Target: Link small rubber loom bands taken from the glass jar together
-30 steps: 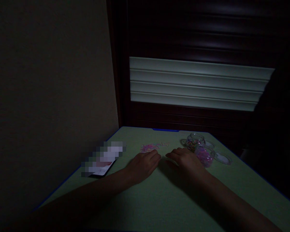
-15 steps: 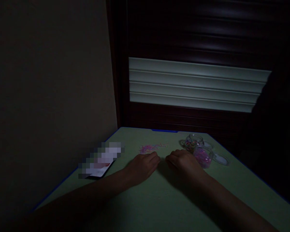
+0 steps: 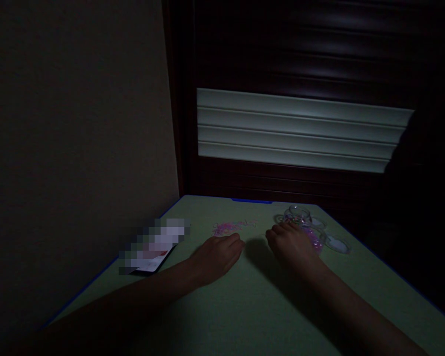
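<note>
My left hand (image 3: 219, 258) is low over the table with its fingers curled together, just in front of a loose pile of small pink bands (image 3: 230, 228). Whatever its fingertips pinch is too dark and small to see. To the right, my right hand (image 3: 292, 248) is also closed, fingers bent downward, and their tips are hidden. It partly covers a clear jar of pink bands (image 3: 314, 238). Behind that is another clear jar (image 3: 298, 213) with mixed-colour pieces in it.
The pale green table (image 3: 222, 316) has a blue edge. A phone-like device (image 3: 152, 261), partly blurred out, lies on the left. Two round lids, one a pale lid (image 3: 338, 244), lie right of the jars. A wall (image 3: 81, 123) and a dark slatted door (image 3: 300, 64) stand close by.
My right hand has moved right and slightly up, away from my left hand, and now covers more of the pink jar. The left hand has barely moved.
</note>
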The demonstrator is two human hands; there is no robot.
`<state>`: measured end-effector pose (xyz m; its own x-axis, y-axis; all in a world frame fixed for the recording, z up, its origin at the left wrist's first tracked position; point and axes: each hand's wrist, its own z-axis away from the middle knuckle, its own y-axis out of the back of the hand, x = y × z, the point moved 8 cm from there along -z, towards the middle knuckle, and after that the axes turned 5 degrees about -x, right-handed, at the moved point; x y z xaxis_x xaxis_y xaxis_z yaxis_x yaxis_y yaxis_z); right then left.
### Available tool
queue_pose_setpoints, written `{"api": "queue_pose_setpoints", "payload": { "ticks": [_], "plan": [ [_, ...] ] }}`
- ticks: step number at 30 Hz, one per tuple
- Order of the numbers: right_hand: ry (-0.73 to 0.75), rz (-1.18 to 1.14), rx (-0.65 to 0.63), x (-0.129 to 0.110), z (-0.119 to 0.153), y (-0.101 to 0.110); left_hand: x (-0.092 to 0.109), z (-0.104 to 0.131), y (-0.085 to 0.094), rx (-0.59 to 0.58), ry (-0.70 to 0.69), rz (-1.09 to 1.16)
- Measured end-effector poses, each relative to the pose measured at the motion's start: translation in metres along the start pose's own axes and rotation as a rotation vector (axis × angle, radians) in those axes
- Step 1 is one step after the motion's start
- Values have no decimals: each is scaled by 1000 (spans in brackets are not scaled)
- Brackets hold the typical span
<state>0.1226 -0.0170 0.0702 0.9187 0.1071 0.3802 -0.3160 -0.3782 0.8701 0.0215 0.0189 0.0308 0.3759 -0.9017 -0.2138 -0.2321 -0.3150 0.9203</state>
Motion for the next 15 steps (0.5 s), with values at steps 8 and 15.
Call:
{"api": "queue_pose_setpoints", "payload": {
  "ticks": [8,15],
  "plan": [
    [-275,103,3,28,10,9,-1,0,-2,-15,-3,-8],
    [-482,132,-25,54,22,17,-1,1,-2,-4,-18,-2]
  ]
}}
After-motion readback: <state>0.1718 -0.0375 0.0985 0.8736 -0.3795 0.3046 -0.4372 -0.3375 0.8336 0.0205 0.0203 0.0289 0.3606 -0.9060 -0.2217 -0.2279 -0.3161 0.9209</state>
